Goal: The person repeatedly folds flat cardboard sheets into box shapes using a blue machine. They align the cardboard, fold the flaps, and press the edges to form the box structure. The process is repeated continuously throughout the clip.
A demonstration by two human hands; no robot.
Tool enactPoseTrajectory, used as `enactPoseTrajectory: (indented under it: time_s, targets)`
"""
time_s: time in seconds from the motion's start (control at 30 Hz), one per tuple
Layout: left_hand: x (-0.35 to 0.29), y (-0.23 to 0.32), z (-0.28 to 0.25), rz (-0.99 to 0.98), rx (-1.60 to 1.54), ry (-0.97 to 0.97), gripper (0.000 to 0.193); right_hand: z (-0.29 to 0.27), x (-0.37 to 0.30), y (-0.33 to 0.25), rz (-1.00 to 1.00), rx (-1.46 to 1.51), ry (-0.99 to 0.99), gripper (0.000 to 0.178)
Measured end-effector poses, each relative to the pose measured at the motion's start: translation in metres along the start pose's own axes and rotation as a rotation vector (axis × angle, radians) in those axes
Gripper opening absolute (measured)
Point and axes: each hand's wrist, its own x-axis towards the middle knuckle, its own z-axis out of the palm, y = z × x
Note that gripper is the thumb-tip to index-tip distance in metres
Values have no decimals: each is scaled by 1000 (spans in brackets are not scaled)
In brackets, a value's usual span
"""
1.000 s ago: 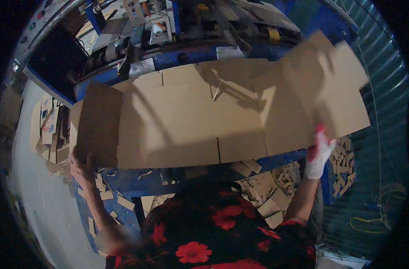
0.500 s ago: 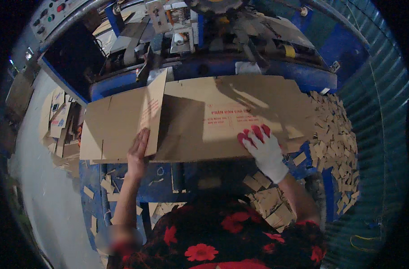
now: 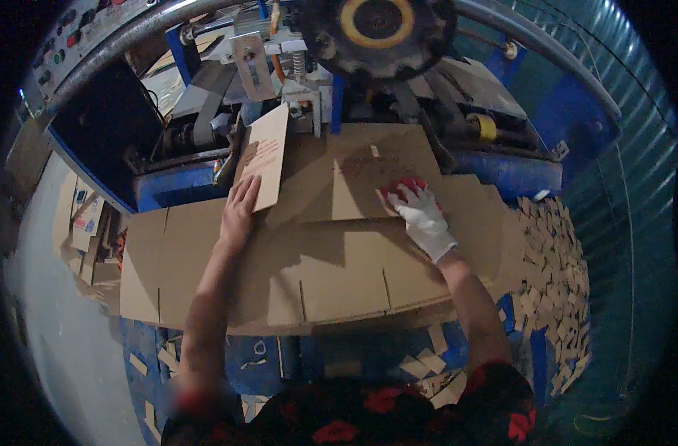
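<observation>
Cardboard (image 3: 354, 178) touches extended left fingers (image 3: 244, 192) and curled gloved right fingers (image 3: 409, 191), whose part-hidden grips I cannot tell

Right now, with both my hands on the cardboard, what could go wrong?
Your bare left hand touches the raised flap, which might give you a paper cut. Your right hand wears a glove, which could snag if the machine ahead is running; I can't tell whether it is. The cardboard underneath could also drag along.

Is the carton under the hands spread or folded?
Partly folded: the left panel tilts up at the left hand; the right panel lies folded over under the right hand.
</observation>
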Motion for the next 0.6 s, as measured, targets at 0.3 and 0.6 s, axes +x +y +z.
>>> enactPoseTrajectory:
  time_s: [0.3, 0.6]
  targets:
    - [110, -26, 43, -416, 187, -120, 26, 16, 123, 50, 191, -171, -232, 55]
    - [-141, -54, -108, -629, 715, -195, 45, -34, -76, 31, 235, 166, 18, 54]
